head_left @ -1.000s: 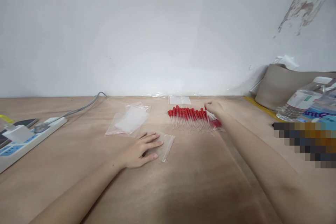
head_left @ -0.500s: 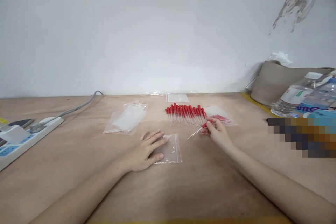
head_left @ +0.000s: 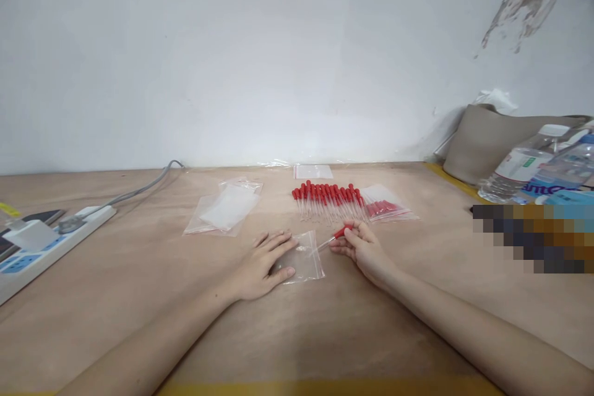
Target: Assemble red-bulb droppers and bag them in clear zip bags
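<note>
While left hand (head_left: 260,266) lay flat, fingers spread, pinning zip bag (head_left: 304,258), right hand (head_left: 359,247) fingers pinched red-bulb dropper (head_left: 331,239); tip-first entry at bag mouth looked best.

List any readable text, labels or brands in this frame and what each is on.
None reads in full.
Blue bottle label: large white letters, only a fragment like "am", uncertain.
Clear water bottle: label with a green mark, too small to read.
Pixelated patch: unreadable.
Power strip, zip bag, dropper: no visible print.
</note>
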Demonstrator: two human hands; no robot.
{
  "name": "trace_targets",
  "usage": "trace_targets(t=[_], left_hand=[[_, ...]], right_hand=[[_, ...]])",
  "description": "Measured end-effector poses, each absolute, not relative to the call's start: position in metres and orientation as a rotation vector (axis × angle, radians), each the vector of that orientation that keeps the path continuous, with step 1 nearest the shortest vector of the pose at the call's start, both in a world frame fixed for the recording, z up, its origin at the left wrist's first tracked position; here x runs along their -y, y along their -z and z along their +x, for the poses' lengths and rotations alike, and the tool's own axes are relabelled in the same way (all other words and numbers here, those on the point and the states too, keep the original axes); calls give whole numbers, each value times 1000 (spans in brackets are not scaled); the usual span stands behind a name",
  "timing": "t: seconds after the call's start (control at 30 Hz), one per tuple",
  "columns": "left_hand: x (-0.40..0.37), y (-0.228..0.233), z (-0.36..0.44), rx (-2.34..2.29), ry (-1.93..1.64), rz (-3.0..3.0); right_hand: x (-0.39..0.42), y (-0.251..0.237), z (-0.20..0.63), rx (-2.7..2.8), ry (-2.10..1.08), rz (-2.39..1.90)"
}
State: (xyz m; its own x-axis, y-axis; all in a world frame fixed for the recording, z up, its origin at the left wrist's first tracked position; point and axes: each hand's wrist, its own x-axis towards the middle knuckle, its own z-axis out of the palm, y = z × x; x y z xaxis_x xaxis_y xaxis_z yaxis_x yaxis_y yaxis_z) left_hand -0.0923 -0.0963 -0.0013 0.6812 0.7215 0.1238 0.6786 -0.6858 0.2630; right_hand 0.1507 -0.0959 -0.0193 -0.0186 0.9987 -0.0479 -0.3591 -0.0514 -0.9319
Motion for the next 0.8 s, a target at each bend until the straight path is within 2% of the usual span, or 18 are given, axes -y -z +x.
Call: trace_targets(t=[0.13,0.3,0.47,0.8], left_hand=[[98,4,-83,-1149,-353,2680],[98,3,-77,-1100,-321,2679],[98,4,-78,-1096,-347,2669],[93,0,-93,-925,-508,2564]], right_hand=[[104,17,152,1131,-1550,-942],[106,18,154,1386,-1514,-847],[108,16,148,1390,-1771,-639],[88,18,176,1598,-1520,-991]])
